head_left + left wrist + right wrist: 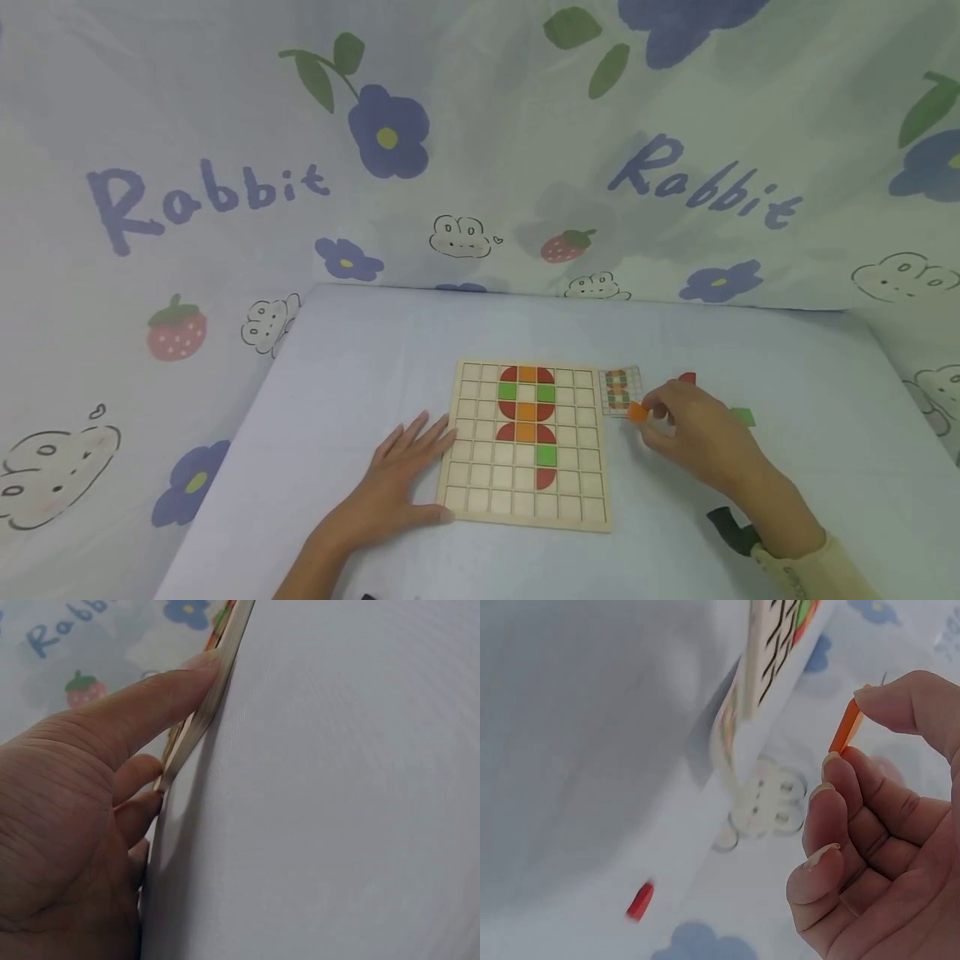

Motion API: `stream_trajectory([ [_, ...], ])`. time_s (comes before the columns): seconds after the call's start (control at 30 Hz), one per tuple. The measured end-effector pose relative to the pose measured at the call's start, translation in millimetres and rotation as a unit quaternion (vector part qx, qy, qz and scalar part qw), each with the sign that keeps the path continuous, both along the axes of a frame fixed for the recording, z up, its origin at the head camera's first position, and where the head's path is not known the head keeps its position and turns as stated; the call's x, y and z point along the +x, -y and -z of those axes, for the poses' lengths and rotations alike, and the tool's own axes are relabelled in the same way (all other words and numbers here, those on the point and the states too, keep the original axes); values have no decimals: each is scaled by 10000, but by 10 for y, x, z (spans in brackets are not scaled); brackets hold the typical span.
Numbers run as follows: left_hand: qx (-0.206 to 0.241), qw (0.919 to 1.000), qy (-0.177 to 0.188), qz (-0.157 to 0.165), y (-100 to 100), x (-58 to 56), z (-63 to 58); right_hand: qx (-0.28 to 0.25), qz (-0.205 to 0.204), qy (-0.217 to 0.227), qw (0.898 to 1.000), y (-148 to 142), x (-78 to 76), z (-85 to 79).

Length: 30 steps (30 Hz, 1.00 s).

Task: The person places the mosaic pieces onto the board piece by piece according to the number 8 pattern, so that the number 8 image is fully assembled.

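Observation:
A wooden grid board (480, 479) lies on the table with red quarter-round, orange square and green square tiles set in its middle columns. My left hand (397, 483) rests at the board's left edge, fingers spread and the thumb near the lower left corner. In the left wrist view, the thumb (157, 705) touches the board's side (214, 697). Right of the board, my right hand (697, 433) pinches an orange tile (638, 412) between thumb and fingertips, above the table. The right wrist view shows that orange tile (846, 726) edge-on.
A small pattern card (622, 408) lies against the board's right edge. Beyond the right hand are a loose red tile (687, 378) and a green tile (743, 417). A black strap-like object (731, 531) is by the right wrist. A printed cloth (480, 150) hangs behind.

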<state>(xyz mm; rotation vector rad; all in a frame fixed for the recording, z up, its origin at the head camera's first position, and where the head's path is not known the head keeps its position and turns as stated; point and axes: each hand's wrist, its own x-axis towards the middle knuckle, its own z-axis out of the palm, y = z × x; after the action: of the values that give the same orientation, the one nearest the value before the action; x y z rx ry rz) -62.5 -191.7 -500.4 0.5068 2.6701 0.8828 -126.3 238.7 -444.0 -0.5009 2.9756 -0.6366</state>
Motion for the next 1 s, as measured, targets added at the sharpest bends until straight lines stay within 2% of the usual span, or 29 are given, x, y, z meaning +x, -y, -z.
stream_trajectory([
  [0.2,48,10000,-48,30,9,-5,16,169,-518,-309,9980,359,158,40],
  [0.33,63,9999,-85,41,12,-7,21,314,-760,-212,9964,592,230,79],
  [0.5,45,9999,-122,43,16,-7,23,240,-1010,-119,9945,825,280,146],
  [0.83,-12,10000,-54,17,7,-4,2,192,-1592,-395,9863,1093,359,290],
  [1.0,-7,10000,-33,21,9,-2,6,100,-1745,-337,9840,1165,356,340],
])
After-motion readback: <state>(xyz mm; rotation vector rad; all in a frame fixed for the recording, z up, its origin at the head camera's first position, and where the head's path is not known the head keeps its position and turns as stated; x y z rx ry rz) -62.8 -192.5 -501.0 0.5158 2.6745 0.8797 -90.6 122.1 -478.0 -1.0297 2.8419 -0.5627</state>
